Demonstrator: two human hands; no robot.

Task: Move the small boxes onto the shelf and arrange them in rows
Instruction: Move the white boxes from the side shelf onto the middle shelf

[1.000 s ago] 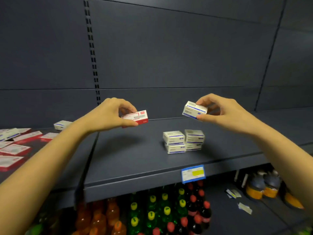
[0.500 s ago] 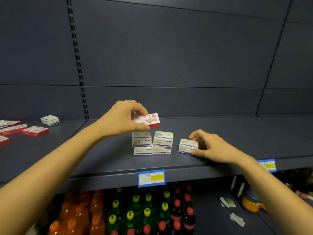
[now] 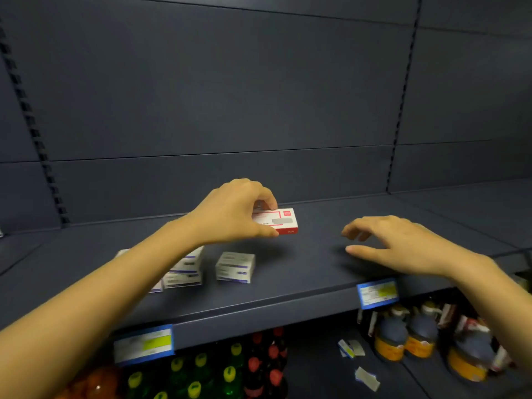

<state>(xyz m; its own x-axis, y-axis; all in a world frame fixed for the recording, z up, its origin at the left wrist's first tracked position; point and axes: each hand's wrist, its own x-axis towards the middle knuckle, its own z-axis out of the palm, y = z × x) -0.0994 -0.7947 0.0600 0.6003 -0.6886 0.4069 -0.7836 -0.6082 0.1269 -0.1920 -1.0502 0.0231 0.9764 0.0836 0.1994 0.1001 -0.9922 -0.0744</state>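
Head view: left grip (image 3: pixel 230 214) still pinches the red box (image 3: pixel 283 223); right grip (image 3: pixel 397 246) has released its white box (image 3: pixel 235 267), fingers spread.

One red box (image 3: pixel 280 221), five white boxes (image 3: pixel 235 267), two price labels (image 3: pixel 377 292), two hands (image 3: pixel 230 211)

Right hand (image 3: pixel 403 246) lets go of white box (image 3: pixel 235 267), lower centre; left hand (image 3: pixel 233 214) shifts red box (image 3: pixel 280 221) rightward.

red and white box (image 3: pixel 280 221) pinched flat in the left hand (image 3: pixel 233 214), low over the far middle of the dark shelf (image 3: pixel 302 272), lone white box (image 3: pixel 235 267) sitting nearer, stacked white boxes (image 3: pixel 185 266) just left of it, half hidden by the forearm
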